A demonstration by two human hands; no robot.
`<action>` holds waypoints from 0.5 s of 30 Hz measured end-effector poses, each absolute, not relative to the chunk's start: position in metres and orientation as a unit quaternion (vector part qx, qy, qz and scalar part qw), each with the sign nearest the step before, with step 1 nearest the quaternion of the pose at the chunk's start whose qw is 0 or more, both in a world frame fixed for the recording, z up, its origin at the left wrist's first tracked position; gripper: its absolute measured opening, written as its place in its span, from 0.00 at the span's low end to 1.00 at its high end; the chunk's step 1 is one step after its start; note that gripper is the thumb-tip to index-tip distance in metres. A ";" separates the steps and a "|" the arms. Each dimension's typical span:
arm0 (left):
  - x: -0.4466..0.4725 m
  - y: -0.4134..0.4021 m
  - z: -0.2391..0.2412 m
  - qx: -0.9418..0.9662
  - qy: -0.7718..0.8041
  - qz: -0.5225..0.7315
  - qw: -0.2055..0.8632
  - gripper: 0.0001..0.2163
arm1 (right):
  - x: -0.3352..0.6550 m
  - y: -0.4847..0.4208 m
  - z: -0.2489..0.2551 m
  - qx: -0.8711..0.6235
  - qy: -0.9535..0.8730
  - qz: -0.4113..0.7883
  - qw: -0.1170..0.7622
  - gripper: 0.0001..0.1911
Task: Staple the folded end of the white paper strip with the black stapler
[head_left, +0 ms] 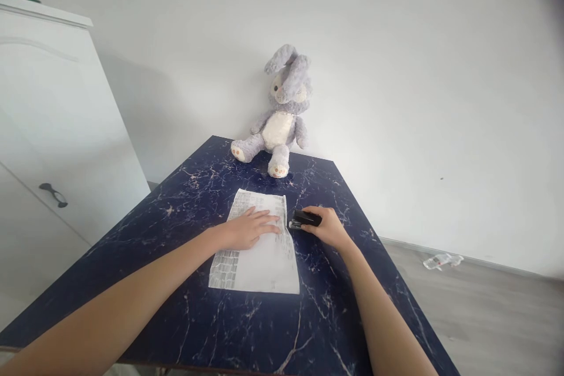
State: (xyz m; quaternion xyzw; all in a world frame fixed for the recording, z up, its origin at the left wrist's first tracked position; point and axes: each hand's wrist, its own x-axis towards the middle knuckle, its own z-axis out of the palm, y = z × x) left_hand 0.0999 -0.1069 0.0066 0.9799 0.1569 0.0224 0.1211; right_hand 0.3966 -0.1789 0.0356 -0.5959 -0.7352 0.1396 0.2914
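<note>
A printed sheet of paper (264,267) lies on the dark blue marbled table, its text too small to read. My left hand (249,229) rests flat on the sheet with its fingers stretched toward the right edge. Just right of that edge, my right hand (328,226) grips a black stapler (306,217), thumb below and fingers above. The stapler's front end points left at the paper's right edge; whether it touches the paper I cannot tell.
A grey plush rabbit (279,126) sits at the table's (176,282) far end against the wall. A white cabinet (66,111) with a dark handle stands at the left. Clear plastic packaging (442,261) lies on the floor at the right.
</note>
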 end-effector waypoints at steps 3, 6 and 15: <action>0.101 -0.107 0.007 0.980 0.165 0.006 0.112 0.33 | 0.398 -0.176 0.030 -0.602 -0.739 0.097 0.287 0.17; 0.103 -0.108 0.006 0.981 0.162 -0.007 0.104 0.37 | 0.393 -0.175 0.028 -0.597 -0.750 0.070 0.276 0.18; 0.106 -0.107 0.001 0.983 0.161 -0.005 0.087 0.38 | 0.396 -0.183 0.043 -0.566 -0.766 0.151 0.265 0.15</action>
